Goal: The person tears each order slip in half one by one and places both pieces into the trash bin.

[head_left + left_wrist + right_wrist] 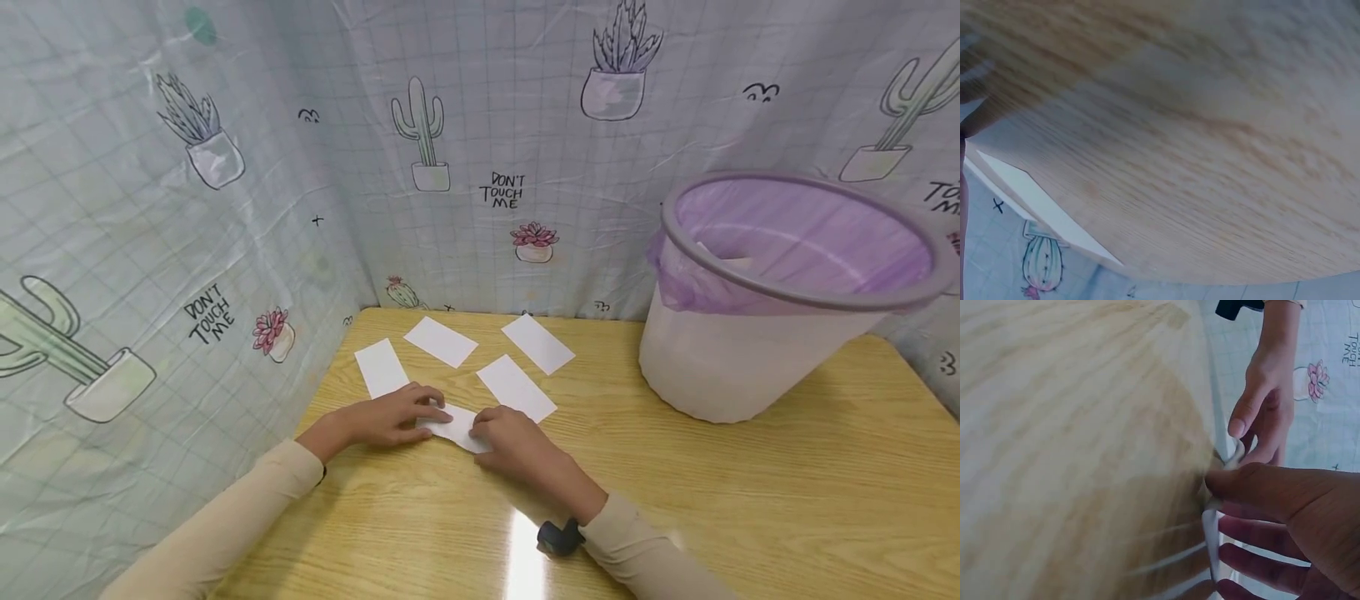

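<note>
A small white sheet of paper (461,428) is held between both hands, low over the wooden table, its surface bent. My left hand (397,414) pinches its left end, thumb nearest me. At the other end my right hand (517,446) grips the paper between thumb and fingers, as the right wrist view shows from the side, with the left hand (1269,409) beyond. Just past the hands lie several more white sheets, one by the left fingers (381,365) and one by the right hand (517,387). The left wrist view catches little of the hand.
A white bin (712,367) with a purple liner (810,221) stands at the table's right; something pale shows inside it. Two other sheets lie at the back, one left (441,342) and one right (538,343). A cactus-print curtain (480,125) borders the wooden table (750,500).
</note>
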The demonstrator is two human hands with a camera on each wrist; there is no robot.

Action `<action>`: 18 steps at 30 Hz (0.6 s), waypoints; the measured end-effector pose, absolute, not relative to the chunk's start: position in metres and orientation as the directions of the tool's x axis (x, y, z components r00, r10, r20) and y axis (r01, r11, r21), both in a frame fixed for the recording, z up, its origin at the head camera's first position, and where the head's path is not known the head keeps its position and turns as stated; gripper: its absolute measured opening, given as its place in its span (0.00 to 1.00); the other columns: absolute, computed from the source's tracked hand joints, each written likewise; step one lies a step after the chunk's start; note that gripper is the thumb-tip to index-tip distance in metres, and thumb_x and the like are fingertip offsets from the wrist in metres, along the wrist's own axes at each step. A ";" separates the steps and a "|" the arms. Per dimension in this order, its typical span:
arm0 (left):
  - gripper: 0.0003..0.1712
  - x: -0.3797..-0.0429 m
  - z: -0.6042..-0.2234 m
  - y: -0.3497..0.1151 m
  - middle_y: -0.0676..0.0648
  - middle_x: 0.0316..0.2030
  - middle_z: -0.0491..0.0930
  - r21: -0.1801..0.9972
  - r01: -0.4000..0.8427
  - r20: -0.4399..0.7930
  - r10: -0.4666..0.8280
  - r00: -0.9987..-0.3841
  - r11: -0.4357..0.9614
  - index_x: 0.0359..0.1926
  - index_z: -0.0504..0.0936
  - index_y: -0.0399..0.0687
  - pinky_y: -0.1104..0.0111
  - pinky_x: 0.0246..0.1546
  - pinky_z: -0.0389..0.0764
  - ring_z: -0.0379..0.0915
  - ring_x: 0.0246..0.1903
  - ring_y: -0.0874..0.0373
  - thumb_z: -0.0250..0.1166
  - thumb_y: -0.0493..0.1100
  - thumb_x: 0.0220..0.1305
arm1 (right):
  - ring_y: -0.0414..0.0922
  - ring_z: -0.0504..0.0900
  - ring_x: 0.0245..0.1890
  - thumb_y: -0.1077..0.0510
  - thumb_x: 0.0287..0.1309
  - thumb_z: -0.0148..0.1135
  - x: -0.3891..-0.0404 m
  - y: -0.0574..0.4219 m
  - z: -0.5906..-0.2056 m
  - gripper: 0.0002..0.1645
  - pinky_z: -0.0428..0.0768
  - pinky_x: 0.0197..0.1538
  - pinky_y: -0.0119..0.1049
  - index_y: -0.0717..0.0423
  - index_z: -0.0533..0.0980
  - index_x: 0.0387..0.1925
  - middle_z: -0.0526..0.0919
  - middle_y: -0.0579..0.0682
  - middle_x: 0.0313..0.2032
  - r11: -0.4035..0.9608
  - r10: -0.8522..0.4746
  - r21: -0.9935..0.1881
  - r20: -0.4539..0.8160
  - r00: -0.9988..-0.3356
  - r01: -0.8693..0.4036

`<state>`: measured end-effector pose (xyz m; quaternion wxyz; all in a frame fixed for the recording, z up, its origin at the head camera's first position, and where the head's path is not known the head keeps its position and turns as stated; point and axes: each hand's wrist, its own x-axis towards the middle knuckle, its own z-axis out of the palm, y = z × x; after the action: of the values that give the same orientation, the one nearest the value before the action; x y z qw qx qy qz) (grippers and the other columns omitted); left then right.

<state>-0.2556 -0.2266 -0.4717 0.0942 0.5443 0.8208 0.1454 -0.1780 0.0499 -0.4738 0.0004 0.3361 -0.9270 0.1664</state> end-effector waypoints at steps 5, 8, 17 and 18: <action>0.17 -0.254 -0.469 -0.225 0.50 0.61 0.75 0.357 0.834 -0.003 0.894 -0.449 0.420 0.62 0.80 0.54 0.54 0.60 0.73 0.69 0.58 0.55 0.55 0.47 0.79 | 0.41 0.84 0.34 0.61 0.63 0.63 -0.183 0.047 -0.475 0.08 0.82 0.37 0.37 0.51 0.88 0.34 0.87 0.43 0.33 0.696 -0.612 -0.322 0.200 -0.765 -0.641; 0.16 -0.252 -0.469 -0.224 0.53 0.60 0.76 0.351 0.820 0.004 0.875 -0.484 0.452 0.62 0.80 0.56 0.54 0.61 0.73 0.70 0.59 0.56 0.54 0.48 0.79 | 0.37 0.76 0.24 0.60 0.67 0.61 -0.187 0.046 -0.475 0.11 0.76 0.29 0.35 0.49 0.87 0.30 0.83 0.40 0.25 0.696 -0.598 -0.321 0.237 -0.766 -0.643; 0.17 -0.240 -0.469 -0.219 0.56 0.58 0.79 0.402 0.736 0.028 0.796 -0.604 0.544 0.59 0.81 0.60 0.56 0.62 0.74 0.73 0.60 0.57 0.52 0.54 0.80 | 0.36 0.73 0.20 0.57 0.70 0.61 -0.190 0.053 -0.469 0.10 0.73 0.25 0.32 0.52 0.88 0.39 0.86 0.44 0.26 0.722 -0.527 -0.382 0.236 -0.816 -0.577; 0.17 -0.238 -0.468 -0.217 0.56 0.57 0.80 0.421 0.722 0.043 0.783 -0.621 0.549 0.59 0.82 0.59 0.56 0.62 0.75 0.74 0.60 0.58 0.53 0.53 0.80 | 0.36 0.74 0.20 0.57 0.70 0.61 -0.190 0.054 -0.468 0.10 0.74 0.25 0.32 0.52 0.88 0.40 0.87 0.44 0.27 0.718 -0.526 -0.387 0.242 -0.815 -0.579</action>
<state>-0.2385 -0.2173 -0.4678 0.0749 0.4289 0.8770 0.2033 -0.1905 0.0543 -0.4678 0.0574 0.2986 -0.9251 0.2274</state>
